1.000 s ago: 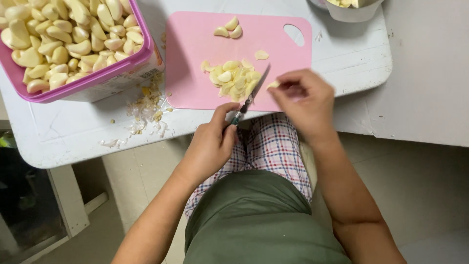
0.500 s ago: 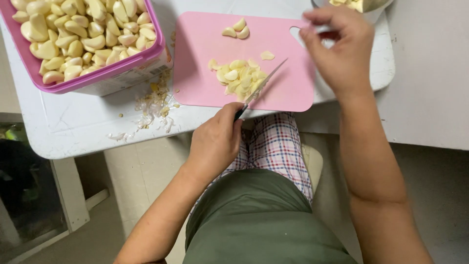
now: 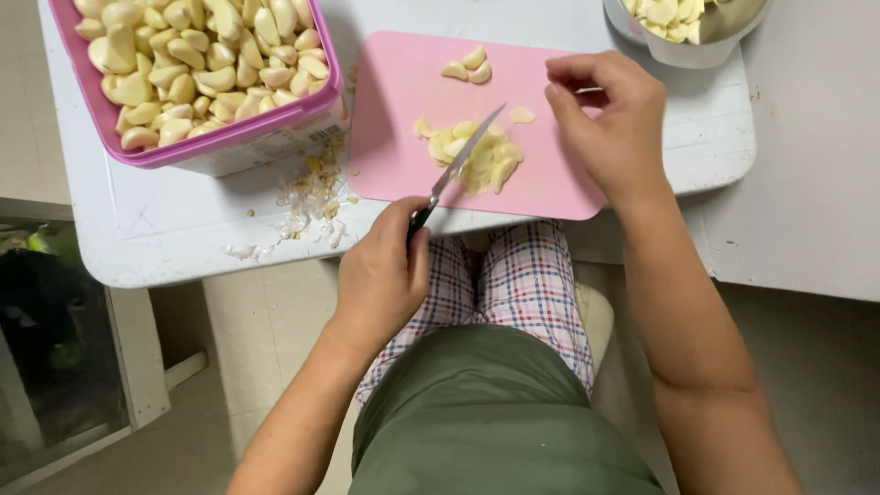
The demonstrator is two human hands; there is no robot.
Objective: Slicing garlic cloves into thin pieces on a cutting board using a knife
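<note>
My left hand (image 3: 383, 275) grips the dark handle of a small knife (image 3: 458, 165) at the table's near edge. Its blade lies slanted across a pile of peeled garlic cloves (image 3: 477, 156) on a pink cutting board (image 3: 394, 137). My right hand (image 3: 610, 119) hovers over the right end of the board with its fingers loosely curled, and nothing shows in them. It is just right of a single clove (image 3: 522, 115). Two more cloves (image 3: 467, 66) lie at the far side of the board.
A pink tub (image 3: 211, 147) full of peeled garlic stands at the left on the white table (image 3: 165, 229). Garlic skins (image 3: 312, 197) litter the table beside it. A grey bowl (image 3: 687, 50) with garlic sits at the far right. My lap is below the table edge.
My right hand has come back from the grey bowl to the right end of the cutting board. The left hand and the knife have stayed over the garlic pile.
</note>
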